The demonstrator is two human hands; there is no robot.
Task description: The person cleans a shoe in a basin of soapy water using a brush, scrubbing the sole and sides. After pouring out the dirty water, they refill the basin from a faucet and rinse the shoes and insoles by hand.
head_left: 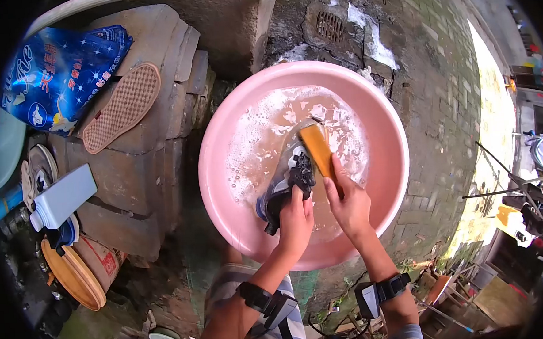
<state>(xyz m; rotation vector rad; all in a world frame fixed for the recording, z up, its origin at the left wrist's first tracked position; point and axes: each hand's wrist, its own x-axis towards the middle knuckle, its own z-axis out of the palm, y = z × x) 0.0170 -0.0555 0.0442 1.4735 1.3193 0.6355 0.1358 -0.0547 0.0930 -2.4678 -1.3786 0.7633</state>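
A pink basin (384,123) of cloudy, sudsy water (251,130) stands on the ground in front of me. Over the water, my left hand (297,220) grips a dark sneaker (279,190) by its upper, near the black laces, with the toe pointing away from me. My right hand (349,201) is closed around a yellow-brown scrubbing brush (317,147). The brush's far end lies against the sneaker's toe area. Its bristles are mostly hidden beneath the block.
Left of the basin, stone steps (153,133) hold a checked insole (123,108), a blue detergent bag (64,76), a pale blue bottle (67,195) and another shoe (41,166). A drain grate (329,25) lies beyond the basin. Brick paving (439,93) stretches to the right.
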